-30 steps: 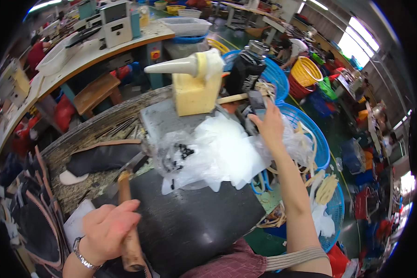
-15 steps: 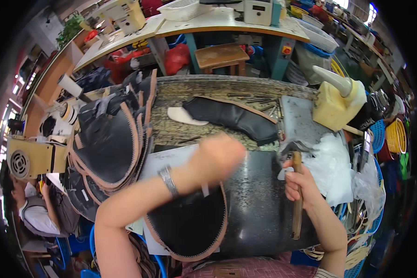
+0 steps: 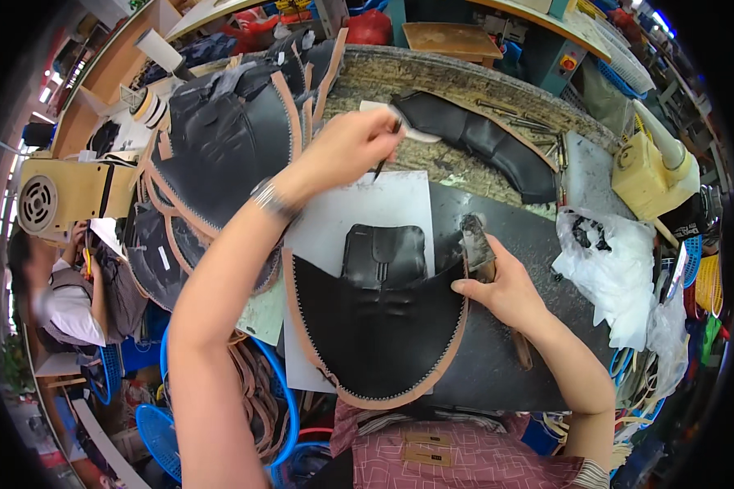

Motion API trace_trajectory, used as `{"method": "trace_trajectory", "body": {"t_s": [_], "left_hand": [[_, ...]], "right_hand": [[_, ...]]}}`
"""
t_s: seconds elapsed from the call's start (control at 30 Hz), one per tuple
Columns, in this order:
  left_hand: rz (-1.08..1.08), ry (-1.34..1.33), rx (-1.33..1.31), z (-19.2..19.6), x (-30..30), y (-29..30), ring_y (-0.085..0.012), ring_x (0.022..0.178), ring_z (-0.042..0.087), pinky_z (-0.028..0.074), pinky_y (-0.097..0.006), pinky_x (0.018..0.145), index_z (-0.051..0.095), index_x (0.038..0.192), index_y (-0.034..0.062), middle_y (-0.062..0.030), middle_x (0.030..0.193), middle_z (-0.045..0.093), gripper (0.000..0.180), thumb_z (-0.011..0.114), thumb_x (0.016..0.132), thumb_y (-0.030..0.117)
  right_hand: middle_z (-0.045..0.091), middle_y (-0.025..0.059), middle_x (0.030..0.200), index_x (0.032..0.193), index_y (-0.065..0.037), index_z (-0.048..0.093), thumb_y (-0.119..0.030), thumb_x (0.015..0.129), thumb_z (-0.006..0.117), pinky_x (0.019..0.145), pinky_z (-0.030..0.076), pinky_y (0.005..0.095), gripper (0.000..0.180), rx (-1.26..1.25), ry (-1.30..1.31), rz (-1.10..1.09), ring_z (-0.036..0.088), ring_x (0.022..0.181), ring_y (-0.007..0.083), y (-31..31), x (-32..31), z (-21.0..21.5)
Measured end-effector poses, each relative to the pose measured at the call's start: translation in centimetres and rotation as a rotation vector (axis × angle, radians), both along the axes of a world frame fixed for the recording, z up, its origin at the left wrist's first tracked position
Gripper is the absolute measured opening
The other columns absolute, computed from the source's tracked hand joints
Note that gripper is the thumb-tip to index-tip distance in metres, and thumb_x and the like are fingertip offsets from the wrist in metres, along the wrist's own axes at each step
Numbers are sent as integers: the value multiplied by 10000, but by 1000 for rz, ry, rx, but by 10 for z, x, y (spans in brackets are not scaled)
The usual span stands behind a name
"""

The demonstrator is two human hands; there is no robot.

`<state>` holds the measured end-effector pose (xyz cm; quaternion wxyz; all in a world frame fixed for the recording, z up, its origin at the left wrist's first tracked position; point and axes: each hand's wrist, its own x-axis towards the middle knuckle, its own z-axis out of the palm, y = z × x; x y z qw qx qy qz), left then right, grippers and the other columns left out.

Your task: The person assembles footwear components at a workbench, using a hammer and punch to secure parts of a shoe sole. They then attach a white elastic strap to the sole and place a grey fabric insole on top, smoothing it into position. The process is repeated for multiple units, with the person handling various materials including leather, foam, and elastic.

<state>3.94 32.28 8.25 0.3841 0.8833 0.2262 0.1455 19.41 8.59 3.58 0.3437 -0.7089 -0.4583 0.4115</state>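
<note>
My left hand (image 3: 352,151) is closed, raised over the top of a white board (image 3: 314,224). A thin dark rod-like tool (image 3: 381,167) sticks out from its fingers. My right hand (image 3: 501,281) grips a hammer (image 3: 520,349) with a wooden handle; its dark head points away from me. The right thumb touches the right edge of a black leather shoe upper (image 3: 375,326), with tan border and zigzag stitching. This upper lies across the white board and a black slab (image 3: 514,236), its tongue part (image 3: 383,253) at the far side.
More black uppers (image 3: 228,155) are piled at the left. A curved black leather piece (image 3: 481,138) lies on the worn wooden bench beside several metal rods (image 3: 514,118). At the right stand a yellow container (image 3: 648,175) and a white plastic bag (image 3: 607,269). Another person sits at far left.
My view has shifted. The left hand has moved away from me, and the dark tool now shows in it. The right hand, with the hammer, has come to the upper's edge.
</note>
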Motion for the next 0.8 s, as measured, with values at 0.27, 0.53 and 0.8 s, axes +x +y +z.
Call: {"method": "trace_trajectory", "body": {"t_s": [0.27,0.53,0.8], "left_hand": [[-210,184,-120,5,-130,-144,-263,753,621,493,-331,623,555,893,59,-107,807,615,124,628,816,122],[-428,-8,550,-42,-87,-139,-340,1038,518,430,-397,797,503,814,39,-214,1130,556,157,598,752,147],[-298,-28,646,-62,-94,-156,-338,981,560,451,-371,769,521,784,38,-243,1145,568,107,577,761,125]], "right_hand": [[600,122,892,1200,-19,481,-88,755,696,761,448,320,499,-203,324,238,543,843,149,-5,1,16],[606,177,973,1083,-32,510,-109,748,681,692,480,404,385,124,-466,317,596,871,377,-5,13,24],[614,154,951,1046,32,562,-74,682,680,577,504,361,397,399,-537,545,624,696,281,15,-4,62]]}}
